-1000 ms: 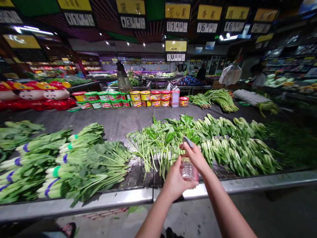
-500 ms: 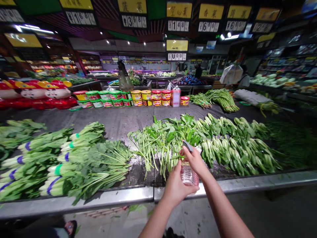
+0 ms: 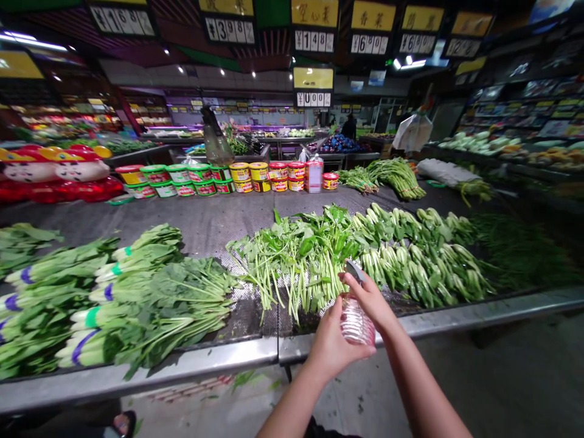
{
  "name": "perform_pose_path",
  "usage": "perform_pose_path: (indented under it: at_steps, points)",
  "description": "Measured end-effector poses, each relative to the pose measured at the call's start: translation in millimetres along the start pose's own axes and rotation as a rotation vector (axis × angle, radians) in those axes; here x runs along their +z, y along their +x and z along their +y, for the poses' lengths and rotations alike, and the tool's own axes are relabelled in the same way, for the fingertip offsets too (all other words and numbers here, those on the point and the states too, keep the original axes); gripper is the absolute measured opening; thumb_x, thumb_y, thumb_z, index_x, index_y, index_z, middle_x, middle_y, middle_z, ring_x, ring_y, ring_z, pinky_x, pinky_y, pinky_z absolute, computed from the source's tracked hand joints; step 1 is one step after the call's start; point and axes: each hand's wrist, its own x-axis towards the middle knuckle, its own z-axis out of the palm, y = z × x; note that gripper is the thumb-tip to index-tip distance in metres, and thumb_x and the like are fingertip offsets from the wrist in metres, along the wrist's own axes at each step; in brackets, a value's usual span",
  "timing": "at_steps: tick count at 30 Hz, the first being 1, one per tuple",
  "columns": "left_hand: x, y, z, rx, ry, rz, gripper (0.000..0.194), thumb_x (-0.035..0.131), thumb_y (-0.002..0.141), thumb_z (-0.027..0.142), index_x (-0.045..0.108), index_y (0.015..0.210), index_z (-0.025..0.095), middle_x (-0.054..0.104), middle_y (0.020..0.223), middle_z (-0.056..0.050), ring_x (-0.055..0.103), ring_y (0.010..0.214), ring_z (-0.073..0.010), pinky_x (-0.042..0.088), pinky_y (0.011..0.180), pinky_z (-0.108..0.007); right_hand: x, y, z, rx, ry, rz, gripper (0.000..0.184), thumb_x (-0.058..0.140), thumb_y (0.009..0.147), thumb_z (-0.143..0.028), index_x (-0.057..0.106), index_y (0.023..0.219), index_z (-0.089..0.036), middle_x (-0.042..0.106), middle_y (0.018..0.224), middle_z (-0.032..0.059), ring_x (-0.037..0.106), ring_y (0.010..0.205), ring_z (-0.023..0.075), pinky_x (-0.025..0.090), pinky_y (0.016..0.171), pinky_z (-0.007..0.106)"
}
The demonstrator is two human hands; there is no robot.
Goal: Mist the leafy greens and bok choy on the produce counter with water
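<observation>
A clear, ribbed spray bottle [image 3: 356, 322] with a grey trigger head is held between both hands over the front edge of the vegetable stand. My left hand [image 3: 335, 340] wraps round its body from the left, the thumb low along the side. Up at the trigger head, my right hand [image 3: 369, 301] grips with curled fingers. Just beyond the bottle lie loose water spinach stems [image 3: 296, 261]. Rows of small bok choy [image 3: 410, 267] spread to their right, with wet-looking stalks.
Banded leafy greens [image 3: 86, 328] and spinach-like leaves [image 3: 182, 304] lie at left. Stacked tubs [image 3: 201, 179] line the back beside a pink-and-white box [image 3: 314, 176]. A metal rail [image 3: 219, 362] edges the stand. Price signs [image 3: 314, 27] hang overhead. A person's foot [image 3: 123, 423] shows at lower left.
The view has shifted, so the stand and signs sit further left. Both hands with the spray bottle appear slightly further right; the grip stays the same.
</observation>
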Motion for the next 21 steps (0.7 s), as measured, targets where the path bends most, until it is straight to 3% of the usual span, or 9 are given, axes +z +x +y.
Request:
perform_pose_path:
  at_steps: [6, 10, 15, 21]
  points:
    - [9.4, -5, -2, -0.016, 0.021, -0.024, 0.12, 0.086, 0.041, 0.041, 0.029, 0.142, 0.011, 0.043, 0.139, -0.015, 0.046, 0.123, -0.0315, 0.039, 0.105, -0.038, -6, -12, 1, 0.044, -0.022, 0.045, 0.046, 0.048, 0.081, -0.059, 0.062, 0.1, -0.02, 0.067, 0.094, 0.0079, 0.062, 0.085, 0.023, 0.051, 0.066, 0.033]
    - [15.7, -7, -3, -0.015, 0.018, -0.043, 0.12, 0.086, 0.041, 0.041, 0.029, 0.142, 0.012, 0.045, 0.137, -0.015, 0.047, 0.121, -0.0309, 0.04, 0.104, -0.038, -11, -17, 0, 0.015, -0.077, 0.068, 0.043, 0.046, 0.081, -0.059, 0.064, 0.088, -0.021, 0.067, 0.088, 0.0075, 0.062, 0.081, 0.023, 0.05, 0.067, 0.034]
    - [23.7, -11, -6, -0.029, 0.016, -0.047, 0.119, 0.086, 0.041, 0.04, 0.029, 0.142, 0.011, 0.046, 0.137, -0.016, 0.045, 0.123, -0.032, 0.038, 0.105, -0.039, -16, -20, 6, -0.018, -0.16, 0.083, 0.044, 0.045, 0.082, -0.06, 0.064, 0.084, -0.019, 0.068, 0.08, 0.0063, 0.062, 0.076, 0.0219, 0.048, 0.073, 0.035]
    - [29.6, -13, -9, -0.021, -0.019, -0.075, 0.118, 0.086, 0.042, 0.041, 0.029, 0.141, 0.012, 0.048, 0.135, -0.015, 0.049, 0.119, -0.0308, 0.041, 0.102, -0.039, -19, -22, 12, 0.037, -0.164, 0.077, 0.046, 0.045, 0.081, -0.062, 0.061, 0.077, -0.019, 0.065, 0.071, 0.0062, 0.06, 0.065, 0.0213, 0.046, 0.06, 0.033]
